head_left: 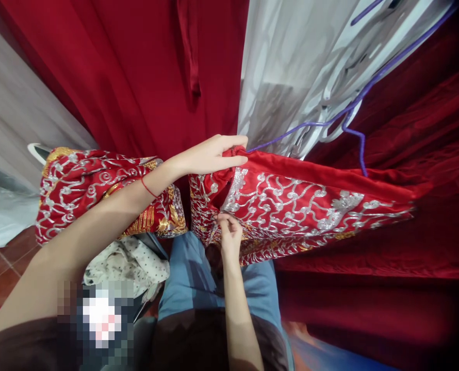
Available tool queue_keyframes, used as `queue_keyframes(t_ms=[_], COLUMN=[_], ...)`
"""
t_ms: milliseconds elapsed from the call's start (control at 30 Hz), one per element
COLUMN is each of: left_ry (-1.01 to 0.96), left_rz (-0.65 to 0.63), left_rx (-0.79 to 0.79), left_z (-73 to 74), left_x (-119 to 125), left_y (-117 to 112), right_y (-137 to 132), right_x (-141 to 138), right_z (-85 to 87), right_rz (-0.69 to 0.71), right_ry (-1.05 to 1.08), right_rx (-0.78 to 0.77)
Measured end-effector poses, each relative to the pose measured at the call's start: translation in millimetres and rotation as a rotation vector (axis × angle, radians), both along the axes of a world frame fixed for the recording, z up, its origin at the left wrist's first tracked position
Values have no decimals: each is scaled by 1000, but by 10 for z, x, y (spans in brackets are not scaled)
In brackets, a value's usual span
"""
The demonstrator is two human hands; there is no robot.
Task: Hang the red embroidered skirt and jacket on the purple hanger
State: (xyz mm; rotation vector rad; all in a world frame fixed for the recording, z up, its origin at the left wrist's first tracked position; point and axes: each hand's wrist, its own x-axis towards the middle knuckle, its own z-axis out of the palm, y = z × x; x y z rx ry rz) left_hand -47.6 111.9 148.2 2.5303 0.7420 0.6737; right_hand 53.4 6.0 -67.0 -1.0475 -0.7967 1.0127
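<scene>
A red garment with silver embroidery (pixel 291 201) and a plain red satin band (pixel 310 167) stretches across the middle right. My left hand (pixel 225 154), with a thin red string round the wrist, is closed on the gathered left end of the band. Below it, my right hand (pixel 230 229) pinches the embroidered cloth at its folded edge. A purple wire hanger (pixel 310 124) reaches the garment's band at two places; how it is joined there is hidden. To the left lies a folded red cloth with silver and gold embroidery (pixel 78 180), partly behind my left forearm.
Red cloth (pixel 136 67) and white drapery (pixel 276 62) hang ahead. White hangers (pixel 330 113) crowd the upper right, beside dark red fabric (pixel 426 139). A dotted pale cloth (pixel 132 263) lies at lower left, near the tiled floor (pixel 13 263).
</scene>
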Motion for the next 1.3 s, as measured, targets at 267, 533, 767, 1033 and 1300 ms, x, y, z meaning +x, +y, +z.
queue_keyframes(t_ms=[267,533,767,1033,1300], left_ry=[8,1,-14,0,12], left_rz=[-3,-5,-14,-37,-10], left_rx=[-5,-2,1,16,29], left_z=[-13,-7,-17,-22,-25], left_x=[5,9,5,6,7], left_y=[19,6,12,23,21], right_y=[-17,-129,-217,-195,-180], right_x=[-133,28,-86,-54,-16], right_z=[-41,278,340,199,227], right_rz=[-128,158,11,-121,27], right_ry=[19,-74,-58,-54,-73], right_rx=[-41,4,53,45,34])
